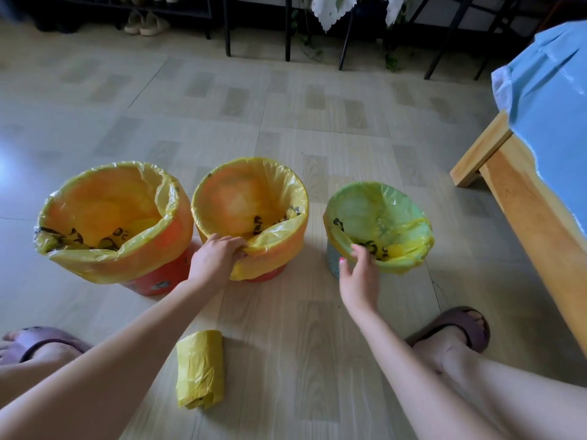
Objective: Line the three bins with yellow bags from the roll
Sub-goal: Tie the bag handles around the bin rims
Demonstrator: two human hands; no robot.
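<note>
Head view: tiled floor [317, 122], wooden bed [521, 198] at right; left hand [216, 258] grips bag [270, 246], right hand [359, 281] loose.

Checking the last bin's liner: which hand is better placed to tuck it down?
Probably the right hand: it hovers open at the green bin, whereas the left hand grips the middle bin's bag.

text: black print on the yellow bags [104, 239] in all three bins | legibility: folded and creased, no word or number readable
</note>
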